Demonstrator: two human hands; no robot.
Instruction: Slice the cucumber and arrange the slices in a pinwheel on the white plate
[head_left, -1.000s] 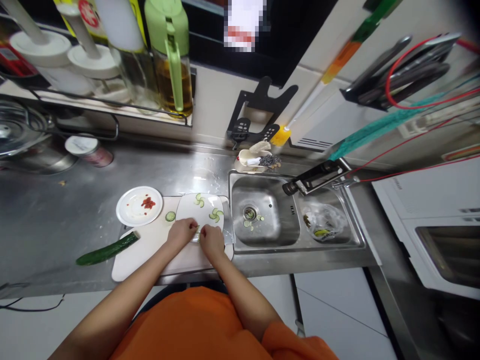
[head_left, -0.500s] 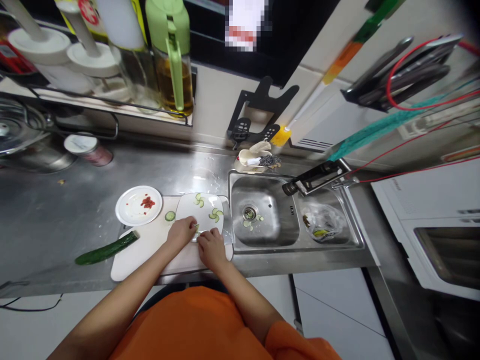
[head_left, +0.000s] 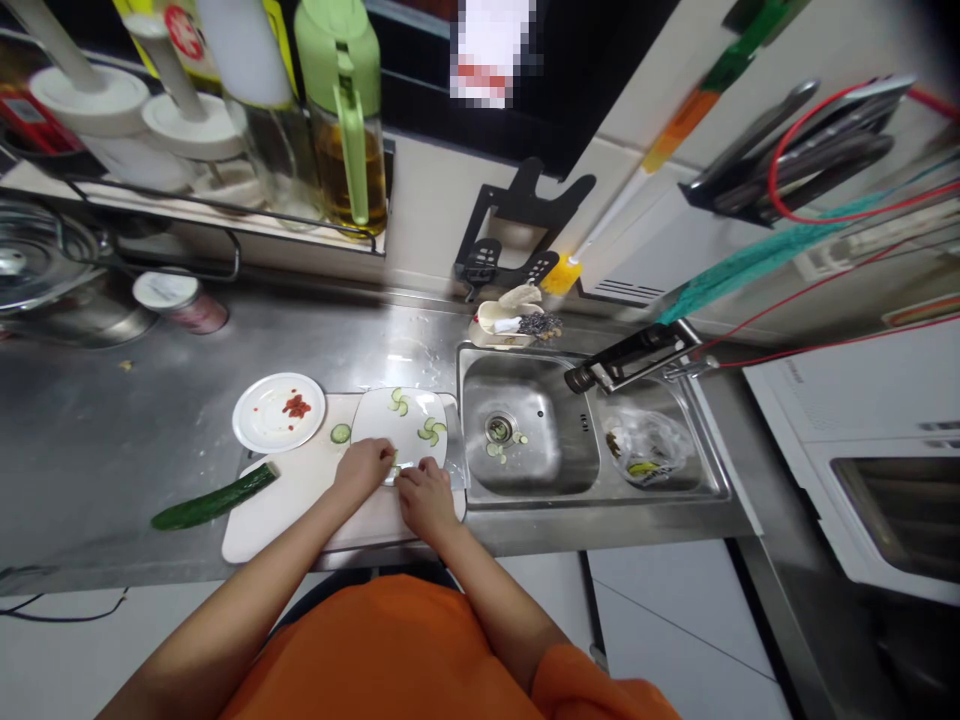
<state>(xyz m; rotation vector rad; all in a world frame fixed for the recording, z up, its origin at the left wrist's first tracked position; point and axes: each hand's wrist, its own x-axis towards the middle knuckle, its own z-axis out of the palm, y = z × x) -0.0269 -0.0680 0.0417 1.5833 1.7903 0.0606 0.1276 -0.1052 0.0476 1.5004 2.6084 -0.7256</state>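
Observation:
A white squarish plate [head_left: 416, 405] lies on the white cutting board [head_left: 262, 525], with curved cucumber slices [head_left: 431, 431] arranged in small pinwheels on it. At the plate's near left edge, my left hand [head_left: 365, 468] pinches at a small green slice, mostly hidden by the fingers. My right hand [head_left: 427, 498] rests on the near edge beside it, fingers bent together over the plate; what they hold, if anything, is too small to tell. One round cucumber slice [head_left: 340, 433] lies on the board, left of the plate. A cut cucumber [head_left: 214, 498] rests across the board's left edge.
A round white plate [head_left: 259, 425] with small red pieces sits behind the cucumber. To the right is a steel sink [head_left: 555, 455] with slices near its drain and a plastic bag [head_left: 652, 435] in the second basin. A jar [head_left: 180, 300] and a pot [head_left: 90, 310] stand back left.
Both hands stay at the plate's near edge with only slight finger movement. The view has shifted very slightly.

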